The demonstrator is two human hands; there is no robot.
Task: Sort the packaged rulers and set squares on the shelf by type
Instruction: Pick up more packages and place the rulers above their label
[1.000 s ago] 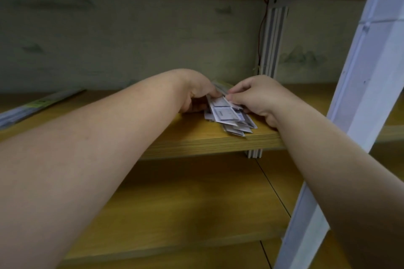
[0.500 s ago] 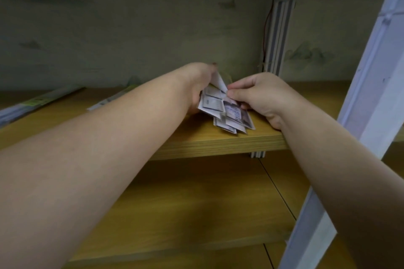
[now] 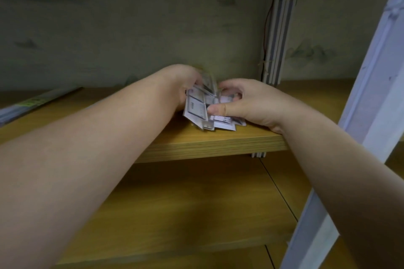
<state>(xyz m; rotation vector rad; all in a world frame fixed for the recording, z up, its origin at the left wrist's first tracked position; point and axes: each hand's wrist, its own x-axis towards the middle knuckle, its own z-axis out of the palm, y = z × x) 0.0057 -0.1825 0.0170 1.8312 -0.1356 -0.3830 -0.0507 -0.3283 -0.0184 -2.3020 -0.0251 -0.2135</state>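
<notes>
long packaged rulers (image 3: pixel 32 102) lie far left on the shelf (image 3: pixel 218 140) | left hand (image 3: pixel 181 82) grips tilted packets (image 3: pixel 197 107) from behind | right hand (image 3: pixel 247 102) pinches same stack, thumb on front | white upright (image 3: pixel 371 94) at right

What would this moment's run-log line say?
stage: sorting | left hand: grips white labelled packets | right hand: pinches same packets | place: wooden shelf board | long packaged ruler: untouched
</notes>
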